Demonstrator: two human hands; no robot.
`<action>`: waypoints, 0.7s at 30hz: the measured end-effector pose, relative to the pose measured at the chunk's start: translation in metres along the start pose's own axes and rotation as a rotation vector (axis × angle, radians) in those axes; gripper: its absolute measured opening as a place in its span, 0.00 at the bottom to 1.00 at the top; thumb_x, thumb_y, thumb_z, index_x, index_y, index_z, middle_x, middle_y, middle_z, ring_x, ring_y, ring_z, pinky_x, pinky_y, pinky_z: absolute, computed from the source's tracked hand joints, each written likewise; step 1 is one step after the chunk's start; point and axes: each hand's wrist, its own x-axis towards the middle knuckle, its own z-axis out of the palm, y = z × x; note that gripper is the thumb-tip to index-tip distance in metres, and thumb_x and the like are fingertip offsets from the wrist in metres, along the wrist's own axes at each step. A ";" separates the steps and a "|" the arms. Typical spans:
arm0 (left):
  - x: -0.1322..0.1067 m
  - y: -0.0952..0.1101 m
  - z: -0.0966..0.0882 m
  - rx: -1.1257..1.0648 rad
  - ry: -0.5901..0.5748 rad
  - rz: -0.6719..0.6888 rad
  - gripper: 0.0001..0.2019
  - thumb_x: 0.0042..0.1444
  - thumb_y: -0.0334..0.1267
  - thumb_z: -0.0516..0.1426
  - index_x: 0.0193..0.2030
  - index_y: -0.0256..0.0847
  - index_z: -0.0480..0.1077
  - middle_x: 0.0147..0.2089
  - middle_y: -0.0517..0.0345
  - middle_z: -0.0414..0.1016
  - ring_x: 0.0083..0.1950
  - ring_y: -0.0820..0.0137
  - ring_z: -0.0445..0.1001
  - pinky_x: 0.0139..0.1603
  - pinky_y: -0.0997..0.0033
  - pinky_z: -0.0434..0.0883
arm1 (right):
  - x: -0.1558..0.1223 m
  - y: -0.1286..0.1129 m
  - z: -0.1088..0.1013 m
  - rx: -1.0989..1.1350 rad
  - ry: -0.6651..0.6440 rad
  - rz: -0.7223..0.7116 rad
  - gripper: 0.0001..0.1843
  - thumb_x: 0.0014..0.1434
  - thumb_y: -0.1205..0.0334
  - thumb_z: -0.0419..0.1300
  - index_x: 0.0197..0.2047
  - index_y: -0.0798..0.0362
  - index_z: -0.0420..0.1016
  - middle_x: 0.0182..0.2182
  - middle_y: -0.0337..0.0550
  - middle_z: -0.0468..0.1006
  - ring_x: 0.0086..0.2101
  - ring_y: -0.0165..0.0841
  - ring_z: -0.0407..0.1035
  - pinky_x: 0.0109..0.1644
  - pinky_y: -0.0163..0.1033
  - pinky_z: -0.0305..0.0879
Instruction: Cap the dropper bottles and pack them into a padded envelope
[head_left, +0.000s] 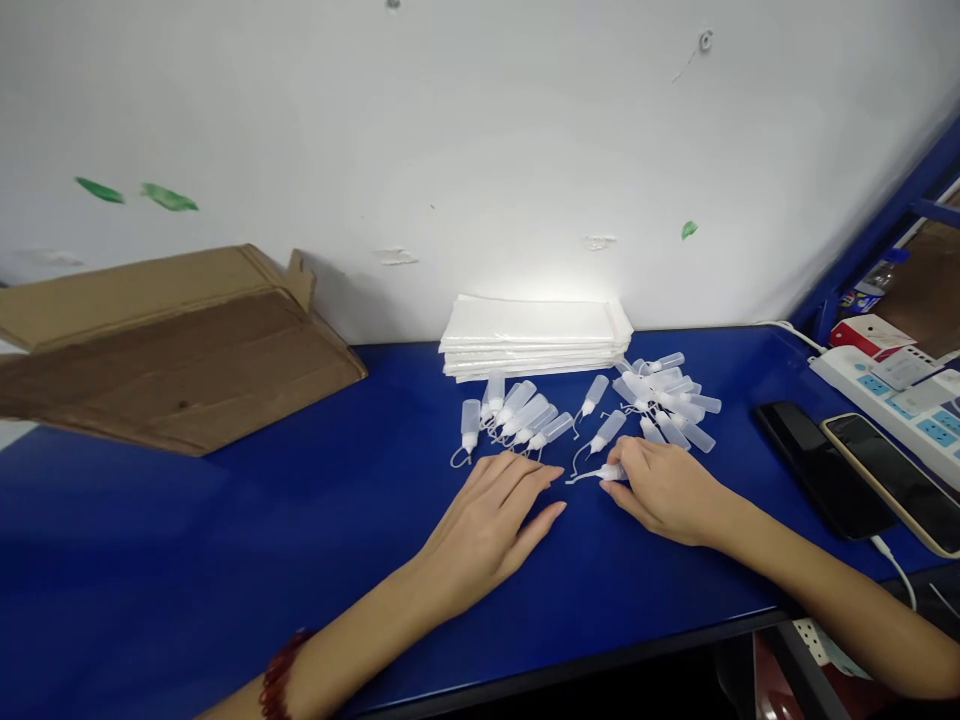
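Thumb and fingers of my right hand (660, 490) are closed around a small translucent squeeze bottle (611, 472), whose white cap and thin tube point left. My left hand (495, 520) rests near the blue table, thumb and fingers apart, with its fingertips just short of the tube's end. Behind my left hand lies a cluster of similar squeeze bottles (517, 408), capped ends toward me. A looser pile of bottles (667, 395) sits beyond my right hand. Two single bottles (606, 430) lie between the groups.
A stack of white padded mailers (532, 335) stands against the wall. At the left lies a brown cardboard box (180, 350). On the right are a black phone (817, 470), a second phone (900, 475) and a white power strip (892, 395). The blue table's (187, 560) front edge runs below my hands.
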 end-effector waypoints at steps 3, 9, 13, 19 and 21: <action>0.000 0.002 -0.001 0.013 -0.022 0.018 0.10 0.65 0.34 0.53 0.51 0.37 0.68 0.40 0.51 0.76 0.40 0.64 0.73 0.39 0.64 0.70 | -0.002 -0.004 0.001 0.025 0.024 -0.075 0.07 0.68 0.63 0.47 0.42 0.57 0.62 0.35 0.50 0.76 0.32 0.38 0.71 0.32 0.40 0.64; 0.003 0.006 -0.005 -0.027 -0.046 0.048 0.08 0.65 0.29 0.51 0.44 0.37 0.71 0.36 0.54 0.76 0.36 0.68 0.71 0.37 0.67 0.68 | -0.004 -0.009 0.002 -0.033 0.066 -0.165 0.10 0.70 0.64 0.43 0.40 0.55 0.63 0.31 0.46 0.73 0.29 0.35 0.68 0.30 0.38 0.58; 0.002 0.007 -0.004 -0.072 -0.031 0.036 0.07 0.65 0.28 0.52 0.43 0.37 0.71 0.35 0.54 0.75 0.35 0.68 0.69 0.36 0.67 0.66 | -0.002 -0.010 0.003 -0.049 0.104 -0.174 0.15 0.71 0.63 0.40 0.40 0.56 0.65 0.30 0.46 0.73 0.29 0.35 0.66 0.30 0.38 0.58; -0.001 0.012 -0.002 -0.248 -0.034 -0.035 0.08 0.63 0.26 0.53 0.45 0.38 0.71 0.34 0.57 0.74 0.33 0.71 0.68 0.35 0.69 0.66 | -0.003 -0.013 0.002 0.056 0.098 -0.190 0.13 0.71 0.63 0.43 0.41 0.57 0.67 0.30 0.45 0.73 0.29 0.34 0.65 0.31 0.38 0.59; -0.001 0.013 -0.003 -0.294 0.004 -0.046 0.09 0.62 0.25 0.54 0.45 0.39 0.71 0.33 0.58 0.74 0.32 0.72 0.67 0.34 0.69 0.66 | -0.004 -0.015 -0.001 0.139 0.106 -0.194 0.13 0.71 0.63 0.43 0.41 0.57 0.66 0.30 0.44 0.73 0.29 0.33 0.65 0.31 0.37 0.60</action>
